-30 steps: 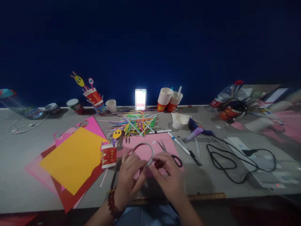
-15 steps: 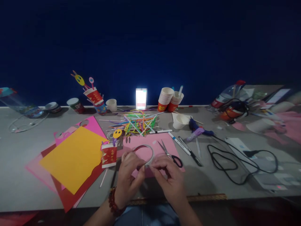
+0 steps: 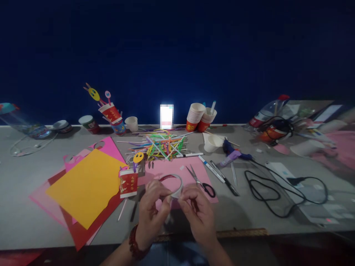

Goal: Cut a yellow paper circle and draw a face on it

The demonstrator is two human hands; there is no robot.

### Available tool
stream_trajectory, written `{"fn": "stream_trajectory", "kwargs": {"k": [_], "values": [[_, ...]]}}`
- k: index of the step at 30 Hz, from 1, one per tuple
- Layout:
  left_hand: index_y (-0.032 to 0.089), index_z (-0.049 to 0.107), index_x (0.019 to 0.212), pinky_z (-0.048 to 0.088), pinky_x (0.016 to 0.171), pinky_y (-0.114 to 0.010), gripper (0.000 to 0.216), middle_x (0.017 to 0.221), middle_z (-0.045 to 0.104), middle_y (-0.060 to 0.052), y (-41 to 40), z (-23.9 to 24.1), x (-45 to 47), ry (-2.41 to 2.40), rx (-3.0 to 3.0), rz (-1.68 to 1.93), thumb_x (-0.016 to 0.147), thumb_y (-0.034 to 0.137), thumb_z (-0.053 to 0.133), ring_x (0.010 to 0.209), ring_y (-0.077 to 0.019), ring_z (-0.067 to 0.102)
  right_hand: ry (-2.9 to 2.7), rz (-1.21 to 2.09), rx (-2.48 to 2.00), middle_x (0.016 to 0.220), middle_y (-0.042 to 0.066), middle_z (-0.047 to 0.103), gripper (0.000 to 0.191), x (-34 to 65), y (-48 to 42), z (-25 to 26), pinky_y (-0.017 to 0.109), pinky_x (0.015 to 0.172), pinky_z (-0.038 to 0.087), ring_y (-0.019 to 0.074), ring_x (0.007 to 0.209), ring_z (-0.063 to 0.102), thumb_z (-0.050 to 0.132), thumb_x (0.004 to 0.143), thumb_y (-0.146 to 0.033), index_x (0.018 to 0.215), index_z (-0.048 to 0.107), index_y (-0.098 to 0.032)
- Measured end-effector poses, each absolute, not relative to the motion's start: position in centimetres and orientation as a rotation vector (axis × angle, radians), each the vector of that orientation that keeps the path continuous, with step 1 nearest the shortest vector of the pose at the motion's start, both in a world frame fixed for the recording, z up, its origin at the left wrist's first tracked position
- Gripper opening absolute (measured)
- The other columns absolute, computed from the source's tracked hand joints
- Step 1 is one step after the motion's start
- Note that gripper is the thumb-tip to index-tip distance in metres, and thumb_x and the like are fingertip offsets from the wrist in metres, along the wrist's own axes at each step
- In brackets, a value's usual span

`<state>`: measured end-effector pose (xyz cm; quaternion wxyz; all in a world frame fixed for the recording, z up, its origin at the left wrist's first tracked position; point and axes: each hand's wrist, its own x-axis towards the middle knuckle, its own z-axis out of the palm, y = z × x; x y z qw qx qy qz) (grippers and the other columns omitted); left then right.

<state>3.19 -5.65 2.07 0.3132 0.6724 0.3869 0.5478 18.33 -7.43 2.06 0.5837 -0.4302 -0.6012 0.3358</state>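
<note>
Above the pink sheet [image 3: 191, 170] I hold a thin white ring [image 3: 177, 192] that looks like a nearly used roll of tape, with red on its inner side. My left hand [image 3: 155, 207] pinches its near left edge between thumb and fingers. At the right edge, the thumb and fingertips of my right hand [image 3: 198, 208] are closed together on it; whether they grip a loose end cannot be seen. Scissors [image 3: 198, 179] with black handles lie beside my right hand. Left of my left hand stands a red paper cup [image 3: 129, 184] with a yellow smiley [image 3: 138, 157] sticking up.
A pile of colourful sticks [image 3: 166, 144] lies behind the pink sheet. Paper sheets [image 3: 88, 184] overlap at left. Stacked paper cups [image 3: 195, 112] stand at the back. To the right are markers [image 3: 212, 169], a blue glue gun [image 3: 229, 147], a black cable [image 3: 263, 199] and a plastic bottle [image 3: 266, 112].
The ring has tilted flatter and come slightly nearer to me. Both hands keep their pinch, with the right fingertips now closer against the ring's right side.
</note>
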Motion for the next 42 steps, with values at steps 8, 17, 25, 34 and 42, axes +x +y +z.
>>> {"fn": "stream_trajectory", "kwargs": {"k": [8,17,25,34,42], "values": [[0.022,0.06,0.088,0.043,0.069,-0.031,0.009,0.079,0.056,-0.001,-5.9,2.0,3.8,1.012,1.644,1.437,0.092,0.015,0.054,0.077,-0.0176,0.054,-1.317,0.79,-1.015,0.083,0.002,0.059,0.009,18.1,-7.7,1.7,0.03,0.073,0.046,0.0181,0.082,0.058,0.058,0.093,-0.019,0.086,0.06,-0.023],[0.021,0.063,0.087,0.048,0.072,-0.028,0.008,0.084,0.061,-0.001,-5.5,0.5,2.5,1.169,1.408,1.49,0.092,0.023,0.058,0.081,-0.0174,0.058,-1.122,0.76,-1.056,0.082,0.001,0.058,0.01,18.8,-8.1,1.0,0.03,0.072,0.046,0.0179,0.079,0.056,0.061,0.093,-0.024,0.084,0.061,-0.023],[0.022,0.065,0.097,0.046,0.081,-0.036,0.009,0.087,0.064,-0.004,-5.5,0.9,2.2,1.089,1.821,1.302,0.094,0.019,0.057,0.088,-0.0207,0.058,-0.857,0.908,-1.152,0.086,0.001,0.062,0.009,22.0,-7.2,-0.7,0.026,0.066,0.048,0.0147,0.074,0.057,0.069,0.089,-0.031,0.089,0.067,-0.023],[0.021,0.066,0.1,0.044,0.091,-0.039,0.014,0.092,0.068,-0.005,-5.7,0.7,5.7,0.845,2.03,1.044,0.095,0.014,0.055,0.094,-0.0202,0.059,-1.928,0.606,-1.158,0.103,0.002,0.075,0.059,27.1,-7.6,0.3,0.04,0.1,0.049,0.0232,0.109,0.062,0.056,0.095,-0.022,0.151,0.038,-0.033],[0.023,0.056,0.128,0.047,0.102,-0.038,0.034,0.13,0.06,-0.011,-5.9,-0.9,4.9,1.02,1.963,1.115,0.095,0.013,0.053,0.123,-0.0216,0.054,-1.998,0.229,-1.22,0.102,0.004,0.078,0.057,29.6,-7.0,-1.3,0.041,0.095,0.056,0.0256,0.11,0.067,0.06,0.095,-0.025,0.149,0.042,-0.031]]}}
